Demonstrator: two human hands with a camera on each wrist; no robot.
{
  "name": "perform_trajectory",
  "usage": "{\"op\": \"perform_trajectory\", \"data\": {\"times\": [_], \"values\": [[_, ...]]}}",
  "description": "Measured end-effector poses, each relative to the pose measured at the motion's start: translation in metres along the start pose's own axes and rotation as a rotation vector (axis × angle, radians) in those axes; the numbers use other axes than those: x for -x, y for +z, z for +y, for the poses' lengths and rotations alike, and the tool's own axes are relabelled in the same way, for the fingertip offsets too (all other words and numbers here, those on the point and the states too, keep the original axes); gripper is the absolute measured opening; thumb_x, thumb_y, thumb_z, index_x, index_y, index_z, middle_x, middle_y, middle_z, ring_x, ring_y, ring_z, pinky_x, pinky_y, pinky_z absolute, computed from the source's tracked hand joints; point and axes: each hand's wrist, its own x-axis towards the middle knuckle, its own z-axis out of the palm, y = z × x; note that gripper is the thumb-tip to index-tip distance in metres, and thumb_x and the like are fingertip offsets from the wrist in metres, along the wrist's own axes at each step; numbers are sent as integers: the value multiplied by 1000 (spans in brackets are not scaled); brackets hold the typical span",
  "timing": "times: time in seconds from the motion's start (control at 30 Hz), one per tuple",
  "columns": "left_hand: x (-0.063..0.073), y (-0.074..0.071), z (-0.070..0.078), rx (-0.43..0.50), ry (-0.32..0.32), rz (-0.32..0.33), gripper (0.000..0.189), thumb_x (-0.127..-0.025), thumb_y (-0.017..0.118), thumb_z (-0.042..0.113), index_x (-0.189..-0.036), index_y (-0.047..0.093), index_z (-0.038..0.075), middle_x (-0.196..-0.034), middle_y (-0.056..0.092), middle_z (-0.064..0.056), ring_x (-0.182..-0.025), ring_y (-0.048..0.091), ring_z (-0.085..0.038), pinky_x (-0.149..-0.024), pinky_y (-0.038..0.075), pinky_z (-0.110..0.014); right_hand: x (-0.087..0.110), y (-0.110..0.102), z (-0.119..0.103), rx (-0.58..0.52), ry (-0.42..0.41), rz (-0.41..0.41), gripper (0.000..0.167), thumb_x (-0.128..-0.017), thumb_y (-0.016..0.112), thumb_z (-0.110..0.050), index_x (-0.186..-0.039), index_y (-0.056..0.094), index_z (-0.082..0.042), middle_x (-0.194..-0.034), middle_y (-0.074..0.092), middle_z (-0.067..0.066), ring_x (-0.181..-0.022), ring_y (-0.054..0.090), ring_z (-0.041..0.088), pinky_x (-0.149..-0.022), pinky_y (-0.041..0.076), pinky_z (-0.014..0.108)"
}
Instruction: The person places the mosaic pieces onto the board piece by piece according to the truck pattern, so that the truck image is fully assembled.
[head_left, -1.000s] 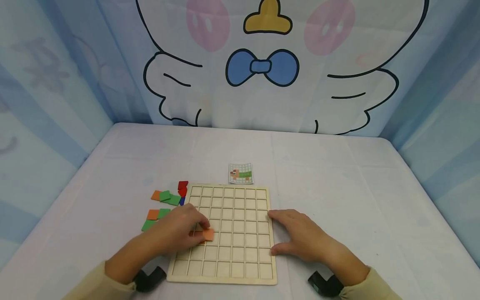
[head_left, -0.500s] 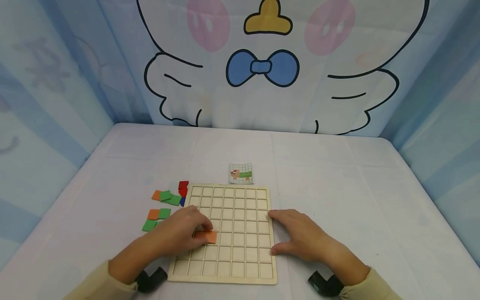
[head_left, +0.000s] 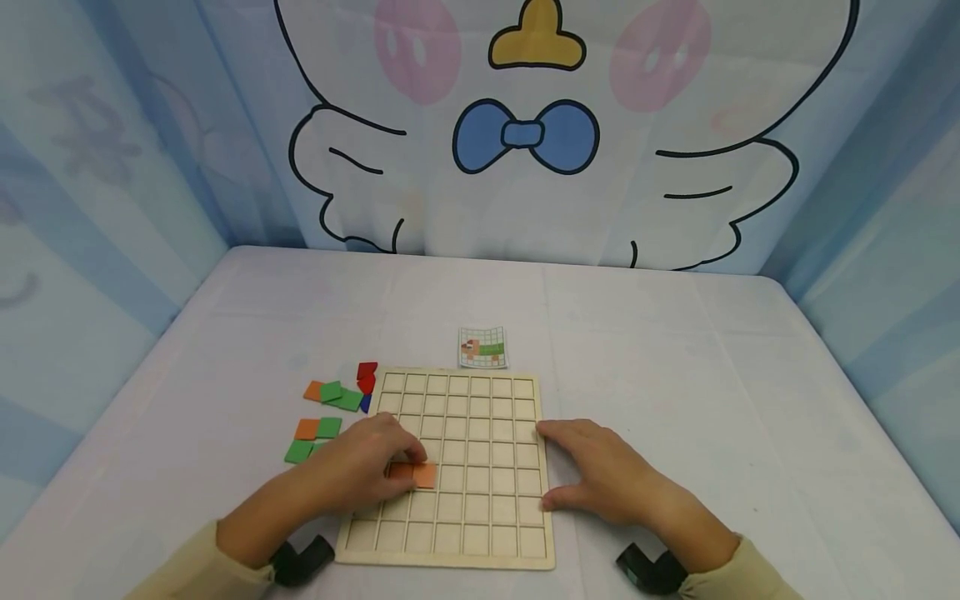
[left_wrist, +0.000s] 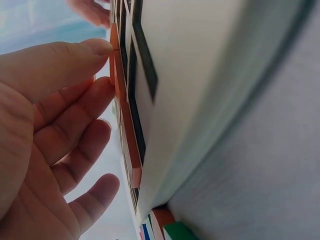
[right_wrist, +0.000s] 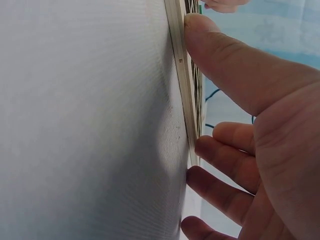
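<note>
One sq. orange tile (head_left: 425, 476), no long axis, on the grid board's (head_left: 477, 507) left half, far side of thumb to near side of fingertips: L hand (head_left: 366, 460) pinches it at its left end. R hand (head_left: 600, 467), fingers loosely extended, touches board's right edge, well apart from tile; L's nearer.

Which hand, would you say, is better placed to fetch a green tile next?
Probably the left hand, once it releases its orange tile: it's nearer the green tiles, while the right hand is across the wooden grid board.
</note>
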Motion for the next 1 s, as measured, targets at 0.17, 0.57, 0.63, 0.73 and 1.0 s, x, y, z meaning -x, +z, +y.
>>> {"op": "perform_trajectory", "data": {"times": [0.17, 0.57, 0.63, 0.73, 1.0], "values": [[1, 0, 0, 11, 13, 2, 14, -86, 78, 19, -100, 75, 19, -91, 60, 17, -90, 50, -7, -79, 48, -31, 0, 1, 1, 5, -1, 2, 84, -79, 81, -49, -141, 51, 0, -139, 55, 15, -127, 51, 36, -101, 41, 56], [3, 1, 0, 27, 38, 5, 16, -86, 78, 18, -103, 76, 18, -93, 60, 15, -90, 50, -7, -78, 48, -29, 0, 0, 1, 1, -4, 3, 83, -80, 81, -48, -142, 52, -1, -139, 55, 14, -127, 51, 35, -101, 41, 56], [3, 1, 0, 26, 43, 2, 17, -87, 77, 18, -103, 76, 18, -95, 62, 15, -92, 51, -7, -80, 48, -30, 1, 0, 1, 0, -3, 4, 83, -80, 82, -47, -141, 52, -1, -139, 55, 14, -127, 51, 35, -101, 41, 56], [3, 1, -1, 35, 59, -10, 19, -87, 77, 20, -106, 76, 17, -97, 63, 15, -95, 52, -9, -83, 49, -33, 1, 0, 1, 1, -3, 3, 83, -80, 82, -47, -141, 52, -1, -139, 55, 14, -127, 51, 36, -101, 41, 56], [4, -1, 0, 50, 52, -31, 20, -88, 77, 21, -108, 76, 19, -98, 62, 17, -99, 52, -11, -87, 49, -35, 0, 0, 1, 6, -3, 1, 83, -80, 82, -46, -141, 52, 1, -139, 56, 15, -126, 52, 35, -101, 41, 55]]}}
